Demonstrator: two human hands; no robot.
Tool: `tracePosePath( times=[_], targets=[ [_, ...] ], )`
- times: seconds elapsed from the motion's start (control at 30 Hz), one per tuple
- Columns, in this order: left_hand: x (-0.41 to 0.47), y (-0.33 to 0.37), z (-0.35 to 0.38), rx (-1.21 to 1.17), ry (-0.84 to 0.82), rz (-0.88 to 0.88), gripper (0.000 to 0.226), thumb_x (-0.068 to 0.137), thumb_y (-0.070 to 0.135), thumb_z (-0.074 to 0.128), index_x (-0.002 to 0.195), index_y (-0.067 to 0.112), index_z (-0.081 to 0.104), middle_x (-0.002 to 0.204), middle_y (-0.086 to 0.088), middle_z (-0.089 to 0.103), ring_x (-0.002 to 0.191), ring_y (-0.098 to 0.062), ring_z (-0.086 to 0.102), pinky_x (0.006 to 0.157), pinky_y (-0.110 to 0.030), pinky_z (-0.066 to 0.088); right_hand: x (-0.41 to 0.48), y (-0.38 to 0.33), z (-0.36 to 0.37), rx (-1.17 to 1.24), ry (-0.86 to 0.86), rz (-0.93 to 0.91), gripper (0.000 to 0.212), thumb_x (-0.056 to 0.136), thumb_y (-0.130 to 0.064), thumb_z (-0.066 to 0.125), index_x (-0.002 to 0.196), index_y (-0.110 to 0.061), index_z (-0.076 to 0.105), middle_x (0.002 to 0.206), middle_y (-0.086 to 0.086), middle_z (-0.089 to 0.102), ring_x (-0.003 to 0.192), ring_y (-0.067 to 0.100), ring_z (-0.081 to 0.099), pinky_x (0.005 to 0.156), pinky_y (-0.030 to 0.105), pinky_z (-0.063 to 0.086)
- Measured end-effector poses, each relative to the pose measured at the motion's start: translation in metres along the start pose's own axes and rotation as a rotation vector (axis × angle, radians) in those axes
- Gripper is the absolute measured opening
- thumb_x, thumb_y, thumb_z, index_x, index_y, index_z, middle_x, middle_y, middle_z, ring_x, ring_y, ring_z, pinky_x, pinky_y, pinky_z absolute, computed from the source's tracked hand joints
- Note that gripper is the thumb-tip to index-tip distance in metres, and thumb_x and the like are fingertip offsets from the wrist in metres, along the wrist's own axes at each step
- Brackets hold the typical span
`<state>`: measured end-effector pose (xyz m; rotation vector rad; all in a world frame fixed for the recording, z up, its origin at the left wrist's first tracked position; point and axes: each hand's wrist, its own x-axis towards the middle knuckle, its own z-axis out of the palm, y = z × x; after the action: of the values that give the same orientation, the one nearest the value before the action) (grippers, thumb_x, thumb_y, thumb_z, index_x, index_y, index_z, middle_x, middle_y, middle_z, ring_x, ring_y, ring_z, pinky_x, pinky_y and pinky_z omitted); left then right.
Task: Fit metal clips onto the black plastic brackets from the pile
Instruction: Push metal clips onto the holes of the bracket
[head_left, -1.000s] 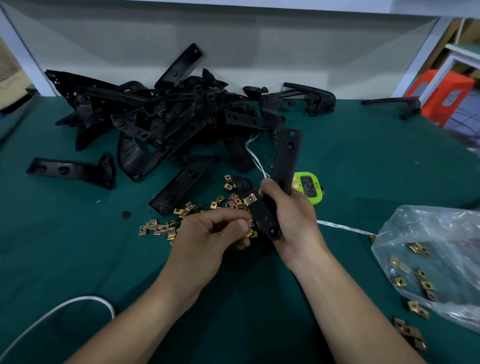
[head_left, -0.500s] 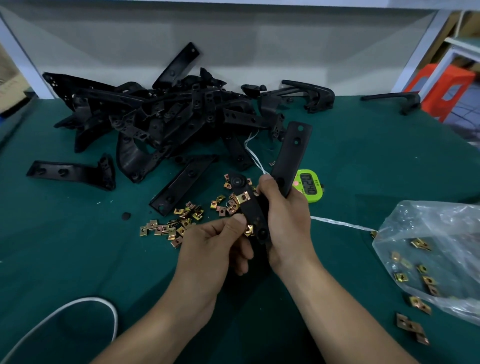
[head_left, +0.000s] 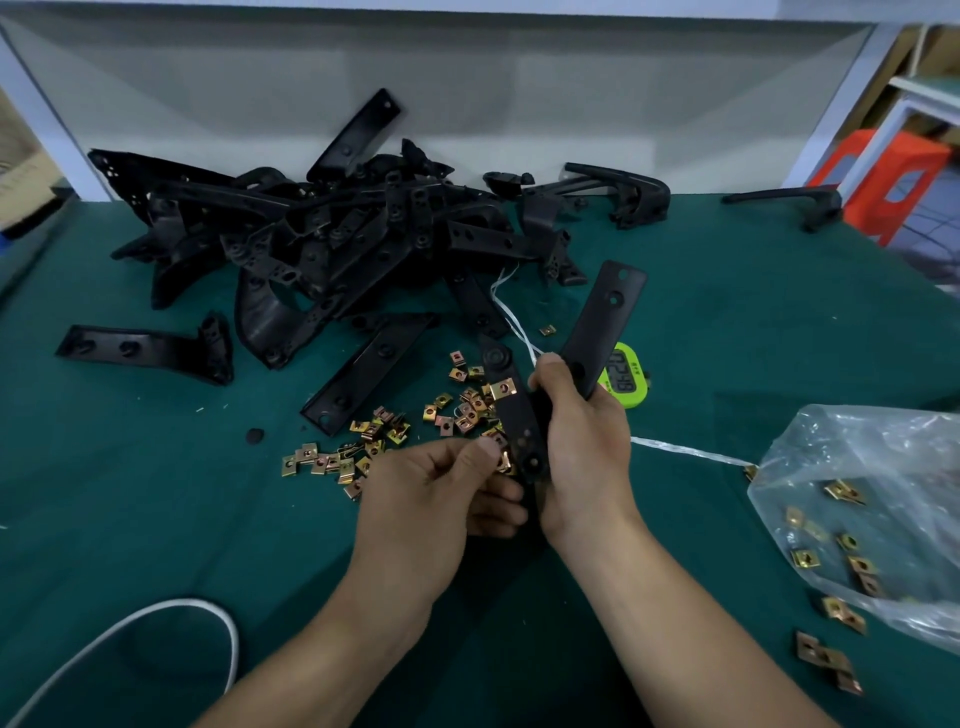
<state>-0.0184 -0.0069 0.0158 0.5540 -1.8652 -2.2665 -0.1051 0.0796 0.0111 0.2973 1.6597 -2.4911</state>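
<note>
Since a second ago, the right hand (head_left: 582, 452) has tipped the bracket (head_left: 602, 322) so that its far arm leans further to the right, and the left hand (head_left: 441, 499) has brought its thumb closer to the bracket's near arm.

Nearest the person, a white cord (head_left: 208, 613) loops on the green table (head_left: 130, 519), well apart from the work. Farther out, the left hand has thumb and forefinger closed narrowly on a clip (head_left: 504, 461), its other fingers curled beneath. The clip touches the left edge of the bracket's near arm, close to the lower end. The right hand wraps the bend of the bracket, fingers curled round it from the right, thumb at the top.

The bracket is V-shaped: the near arm's long axis runs from the grip up and slightly to the left, the far arm up and to the right. So the edge to be clipped lies just right of the left hand's pinch, and the push looks to run rightward across that axis, against the right palm. The left hand is the nearer to that edge.

Higher on the same arm sits a fitted clip (head_left: 503, 388). Beyond and to the left, loose clips (head_left: 384, 436) lie scattered on the table, and just behind the right hand stands a timer (head_left: 626, 382). Farthest back is the pile (head_left: 337, 234) of black brackets.
</note>
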Motion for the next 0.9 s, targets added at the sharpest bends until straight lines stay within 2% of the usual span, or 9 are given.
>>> tracePosePath(
  times=[0.07,0.17,0.27,0.37,0.5,0.63,0.77,0.9],
  targets=[
    [0.0,0.002,0.001,-0.094,0.001,-0.073,0.024,0.086,0.03,0.067,0.066,0.022,0.078,0.066,-0.013,0.071,0.051,-0.02,0.066,0.048,-0.026,0.055,0.001,0.002,0.0,-0.032,-0.012,-0.023,0.025,0.094,-0.029,0.065,0.075,-0.016,0.055,0.066,0.006,0.052,0.056,0.02,0.051,0.049,0.027,0.042],
    [-0.002,0.002,-0.001,-0.081,0.002,-0.066,0.028,0.083,0.038,0.067,0.061,0.022,0.075,0.06,-0.01,0.066,0.043,-0.016,0.057,0.044,-0.023,0.048,0.001,0.006,0.001,-0.103,-0.02,-0.076,0.025,0.092,-0.032,0.066,0.071,-0.02,0.059,0.073,0.007,0.055,0.066,0.024,0.052,0.059,0.035,0.043],
    [-0.003,0.001,-0.002,-0.05,0.028,-0.06,0.037,0.089,0.039,0.067,0.056,0.023,0.069,0.052,-0.005,0.056,0.038,-0.014,0.042,0.038,-0.023,0.037,0.0,0.007,0.002,-0.138,-0.019,-0.124,0.027,0.09,-0.036,0.066,0.07,-0.02,0.059,0.069,0.004,0.055,0.064,0.023,0.054,0.058,0.035,0.044],
    [-0.004,0.0,-0.003,-0.075,0.051,-0.064,0.038,0.089,0.039,0.068,0.055,0.024,0.068,0.05,-0.002,0.051,0.038,-0.013,0.036,0.038,-0.022,0.031,-0.001,0.008,0.002,-0.171,-0.02,-0.165,0.028,0.086,-0.042,0.065,0.067,-0.022,0.058,0.065,0.0,0.055,0.061,0.02,0.053,0.057,0.035,0.043],
    [-0.007,-0.003,0.001,-0.122,0.083,-0.053,0.032,0.085,0.041,0.069,0.059,0.024,0.071,0.049,-0.004,0.052,0.037,-0.013,0.036,0.037,-0.021,0.031,-0.003,0.01,0.004,-0.206,-0.001,-0.228,0.028,0.086,-0.045,0.064,0.065,-0.027,0.059,0.065,-0.003,0.056,0.062,0.017,0.054,0.059,0.036,0.044],
    [-0.009,-0.005,0.001,-0.072,0.046,0.008,0.026,0.08,0.045,0.07,0.066,0.023,0.075,0.055,-0.011,0.063,0.037,-0.012,0.041,0.039,-0.02,0.036,-0.002,0.009,0.001,-0.208,0.02,-0.235,0.028,0.087,-0.044,0.063,0.063,-0.03,0.06,0.062,-0.007,0.055,0.059,0.015,0.053,0.057,0.034,0.044],
    [-0.004,-0.002,-0.004,-0.004,-0.051,0.045,0.021,0.076,0.039,0.072,0.076,0.019,0.079,0.063,-0.012,0.07,0.044,-0.012,0.05,0.044,-0.02,0.044,0.002,0.007,-0.002,-0.166,0.039,-0.195,0.031,0.089,-0.039,0.064,0.063,-0.024,0.057,0.063,0.001,0.051,0.061,0.021,0.048,0.058,0.038,0.042],
    [0.001,0.002,-0.011,0.001,-0.135,0.024,0.022,0.073,0.034,0.075,0.079,0.014,0.08,0.061,-0.013,0.067,0.048,-0.015,0.051,0.048,-0.021,0.045,0.002,0.007,-0.001,-0.142,0.024,-0.165,0.03,0.086,-0.041,0.064,0.063,-0.024,0.057,0.067,0.006,0.051,0.064,0.024,0.048,0.06,0.041,0.043]
  ],
)
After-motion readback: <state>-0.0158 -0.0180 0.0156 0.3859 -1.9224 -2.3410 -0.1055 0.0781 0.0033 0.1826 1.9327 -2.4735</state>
